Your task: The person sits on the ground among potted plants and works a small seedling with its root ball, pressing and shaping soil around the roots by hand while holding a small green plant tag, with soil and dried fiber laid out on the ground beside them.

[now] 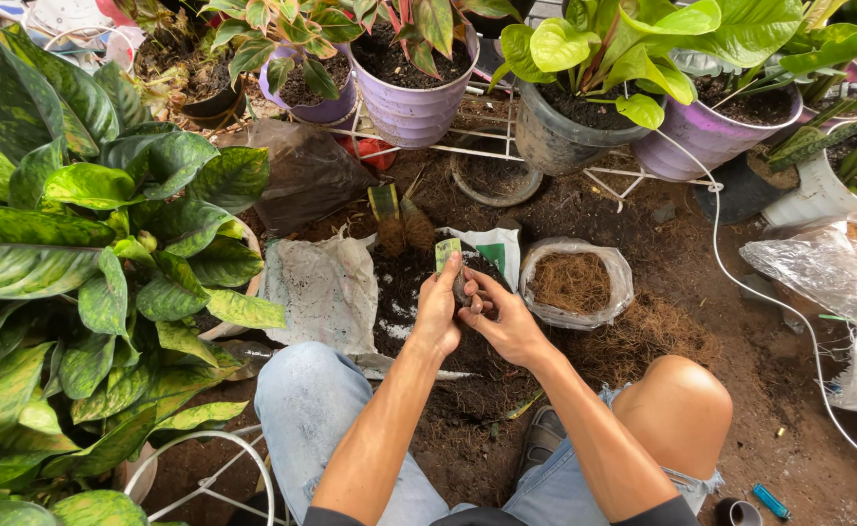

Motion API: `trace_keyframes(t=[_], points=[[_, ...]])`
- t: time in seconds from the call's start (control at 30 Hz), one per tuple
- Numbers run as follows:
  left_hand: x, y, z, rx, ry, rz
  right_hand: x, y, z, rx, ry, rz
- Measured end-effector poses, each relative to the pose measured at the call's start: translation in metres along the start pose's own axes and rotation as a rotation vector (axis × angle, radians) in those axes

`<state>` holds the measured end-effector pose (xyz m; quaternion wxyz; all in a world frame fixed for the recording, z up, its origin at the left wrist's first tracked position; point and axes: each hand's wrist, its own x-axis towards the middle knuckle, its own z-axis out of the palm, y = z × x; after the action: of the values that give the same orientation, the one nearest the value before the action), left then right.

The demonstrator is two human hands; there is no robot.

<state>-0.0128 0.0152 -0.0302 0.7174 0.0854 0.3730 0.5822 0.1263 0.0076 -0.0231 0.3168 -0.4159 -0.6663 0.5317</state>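
Both hands meet above the open soil bag [331, 287]: left hand [436, 314] grips a leaf cutting [447, 253], right hand [508, 323] pinches its base. Right of the soil bag, a clear bag [573, 282] holds coconut fibre.

**Ground surface and what rests on it**

Bare dirt ground [740, 321], brown, scattered with loose fibre. Directly on it: an open white sack of dark potting soil [326, 287], lying flat at centre; just to its right, a clear plastic bag of brown coconut fibre [573, 282]; a heap of loose fibre [643, 341] beside that bag. A clear plastic sheet [818, 268] at the right edge. A white hose [730, 278] trailing across the dirt. A small blue lighter [771, 502] at lower right. A white wire rack [487, 151] at the top carrying potted plants.
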Motion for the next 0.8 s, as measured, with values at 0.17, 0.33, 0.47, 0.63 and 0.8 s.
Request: trace_keyframes(t=[0.17, 0.33, 0.47, 0.63, 0.8], points=[[-0.008, 0.005, 0.005, 0.031, -0.085, -0.064, -0.001, 0.022, -0.001, 0.226, -0.055, 0.059], [-0.011, 0.008, 0.007, 0.016, -0.105, -0.083, -0.004, 0.035, 0.000, 0.416, -0.079, 0.010], [-0.007, 0.005, 0.005, 0.008, -0.074, -0.049, -0.001, 0.028, 0.006, 0.276, -0.015, -0.010], [-0.005, -0.010, 0.005, -0.019, 0.004, -0.023, -0.005, 0.012, 0.012, -0.095, 0.111, 0.060], [-0.005, -0.009, 0.006, -0.012, 0.002, -0.043, -0.010, 0.005, 0.016, -0.131, 0.142, 0.027]])
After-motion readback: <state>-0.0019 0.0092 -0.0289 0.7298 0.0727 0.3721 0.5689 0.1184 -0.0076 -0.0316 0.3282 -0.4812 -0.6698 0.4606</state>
